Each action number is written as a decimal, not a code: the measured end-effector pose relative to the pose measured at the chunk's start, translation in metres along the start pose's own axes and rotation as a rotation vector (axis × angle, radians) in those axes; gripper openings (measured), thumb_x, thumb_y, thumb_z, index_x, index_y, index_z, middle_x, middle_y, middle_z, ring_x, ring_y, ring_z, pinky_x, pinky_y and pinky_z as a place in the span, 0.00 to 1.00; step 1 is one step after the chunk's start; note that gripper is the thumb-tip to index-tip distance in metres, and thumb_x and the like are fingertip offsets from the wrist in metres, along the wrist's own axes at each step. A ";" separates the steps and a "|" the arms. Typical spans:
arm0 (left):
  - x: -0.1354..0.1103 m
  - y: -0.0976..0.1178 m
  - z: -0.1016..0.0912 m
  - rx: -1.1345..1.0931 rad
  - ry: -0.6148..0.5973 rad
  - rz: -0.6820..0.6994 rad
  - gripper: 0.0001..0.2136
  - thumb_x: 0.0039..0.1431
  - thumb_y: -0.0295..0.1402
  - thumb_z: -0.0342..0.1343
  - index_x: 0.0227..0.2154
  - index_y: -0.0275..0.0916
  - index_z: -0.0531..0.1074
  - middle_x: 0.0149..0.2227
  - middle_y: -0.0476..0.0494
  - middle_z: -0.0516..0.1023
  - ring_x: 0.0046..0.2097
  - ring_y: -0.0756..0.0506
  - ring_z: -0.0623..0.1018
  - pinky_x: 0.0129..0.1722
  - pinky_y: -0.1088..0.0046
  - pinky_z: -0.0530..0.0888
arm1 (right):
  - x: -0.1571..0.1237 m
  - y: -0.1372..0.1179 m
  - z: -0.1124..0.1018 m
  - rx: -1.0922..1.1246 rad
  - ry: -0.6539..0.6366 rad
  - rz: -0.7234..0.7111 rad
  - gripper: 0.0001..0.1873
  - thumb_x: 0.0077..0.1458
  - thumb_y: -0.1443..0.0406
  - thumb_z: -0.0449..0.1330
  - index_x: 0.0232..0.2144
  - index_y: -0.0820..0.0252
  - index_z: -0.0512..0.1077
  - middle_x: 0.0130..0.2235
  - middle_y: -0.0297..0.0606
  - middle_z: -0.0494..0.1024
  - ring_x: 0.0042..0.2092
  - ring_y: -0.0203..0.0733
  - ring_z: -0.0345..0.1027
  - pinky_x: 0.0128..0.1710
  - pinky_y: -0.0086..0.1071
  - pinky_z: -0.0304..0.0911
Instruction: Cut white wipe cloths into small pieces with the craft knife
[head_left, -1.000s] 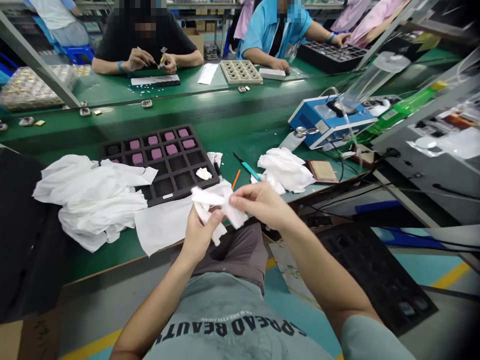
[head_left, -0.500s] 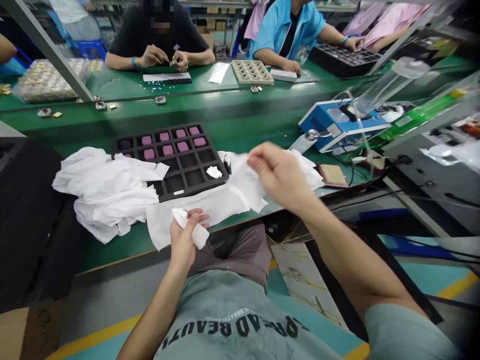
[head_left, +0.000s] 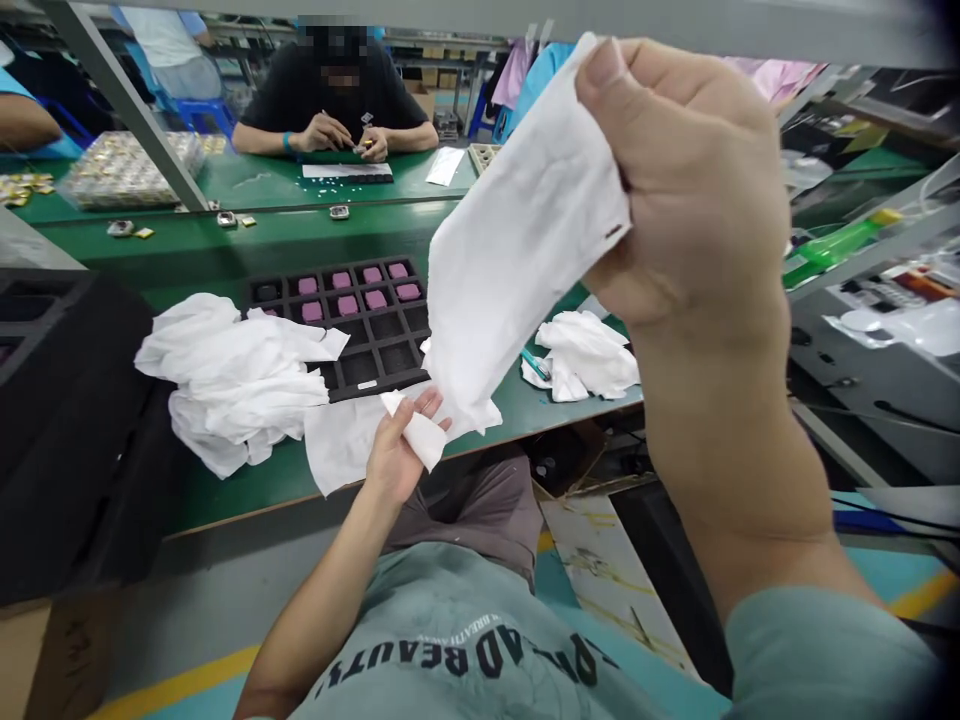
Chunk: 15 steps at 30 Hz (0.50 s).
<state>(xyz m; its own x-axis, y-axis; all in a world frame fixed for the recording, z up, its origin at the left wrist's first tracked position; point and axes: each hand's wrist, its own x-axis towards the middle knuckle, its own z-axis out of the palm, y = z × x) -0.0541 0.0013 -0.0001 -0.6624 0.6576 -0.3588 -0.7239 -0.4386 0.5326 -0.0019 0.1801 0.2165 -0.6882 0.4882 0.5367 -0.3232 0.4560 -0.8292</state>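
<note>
My right hand (head_left: pixel 690 180) is raised close to the camera, its fingers closed on one end of a white cloth (head_left: pixel 517 220) that hangs down toward the bench. Lower down, my left hand (head_left: pixel 397 450) holds a small folded white cloth (head_left: pixel 421 436) under the thumb, with the other fingers partly spread. Beneath it another flat white cloth (head_left: pixel 337 440) lies along the bench edge. Just beyond stands a black compartment tray (head_left: pixel 360 330) with several purple blocks (head_left: pixel 346 305) in its back rows. The raised cloth covers the tray's right side.
A heap of white cloths (head_left: pixel 232 370) lies left of the tray, and a smaller white pile (head_left: pixel 592 350) lies to the right. A black foam case (head_left: pixel 82 420) stands at the left. Across the bench (head_left: pixel 375 220) a person in black (head_left: pixel 337 100) handles small parts.
My right hand has risen from the bench toward the camera, lifting the white cloth with it. My left hand has shifted slightly right and up, still holding the folded cloth.
</note>
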 end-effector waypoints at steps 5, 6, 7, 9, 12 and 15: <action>0.010 0.005 0.016 -0.041 0.007 -0.151 0.12 0.51 0.33 0.69 0.27 0.37 0.69 0.41 0.37 0.81 0.46 0.39 0.82 0.43 0.61 0.81 | 0.024 0.026 0.003 0.106 0.092 0.069 0.14 0.69 0.56 0.54 0.31 0.53 0.68 0.34 0.35 0.72 0.41 0.39 0.73 0.36 0.33 0.70; 0.011 0.009 0.016 -0.015 0.061 -0.139 0.10 0.51 0.30 0.68 0.28 0.36 0.70 0.37 0.40 0.81 0.40 0.42 0.82 0.38 0.66 0.81 | 0.027 0.033 0.002 0.134 0.136 0.101 0.13 0.69 0.57 0.54 0.31 0.53 0.67 0.34 0.34 0.72 0.41 0.39 0.73 0.35 0.32 0.70; 0.012 0.013 0.015 0.008 0.125 -0.109 0.09 0.49 0.27 0.68 0.29 0.36 0.71 0.34 0.43 0.80 0.35 0.45 0.81 0.33 0.70 0.80 | 0.028 0.042 0.000 0.146 0.173 0.135 0.12 0.68 0.57 0.54 0.32 0.53 0.68 0.33 0.34 0.72 0.40 0.39 0.73 0.34 0.31 0.70; 0.013 0.028 0.007 0.051 0.237 0.007 0.12 0.44 0.22 0.68 0.30 0.36 0.71 0.29 0.49 0.77 0.28 0.50 0.77 0.26 0.77 0.75 | 0.022 0.062 -0.006 0.128 0.206 0.187 0.13 0.66 0.54 0.57 0.33 0.53 0.68 0.32 0.33 0.72 0.37 0.38 0.72 0.31 0.30 0.69; 0.009 0.060 -0.015 0.171 0.349 0.330 0.18 0.36 0.22 0.71 0.29 0.38 0.69 0.27 0.53 0.74 0.28 0.52 0.76 0.29 0.78 0.75 | -0.010 0.103 -0.014 0.071 0.209 0.256 0.11 0.65 0.55 0.57 0.34 0.55 0.68 0.27 0.30 0.68 0.27 0.32 0.65 0.25 0.27 0.62; 0.002 0.089 -0.041 0.434 0.431 0.645 0.20 0.32 0.25 0.73 0.28 0.37 0.69 0.30 0.53 0.74 0.33 0.51 0.76 0.37 0.74 0.77 | -0.065 0.149 -0.012 -0.082 0.211 0.447 0.04 0.63 0.62 0.56 0.35 0.56 0.68 0.23 0.26 0.65 0.20 0.31 0.56 0.20 0.27 0.54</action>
<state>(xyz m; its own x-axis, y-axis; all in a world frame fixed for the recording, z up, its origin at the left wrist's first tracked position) -0.1283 -0.0615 0.0146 -0.9944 0.0364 -0.0988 -0.1052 -0.3154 0.9431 0.0019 0.2251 0.0601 -0.5989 0.7849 0.1586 0.0309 0.2205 -0.9749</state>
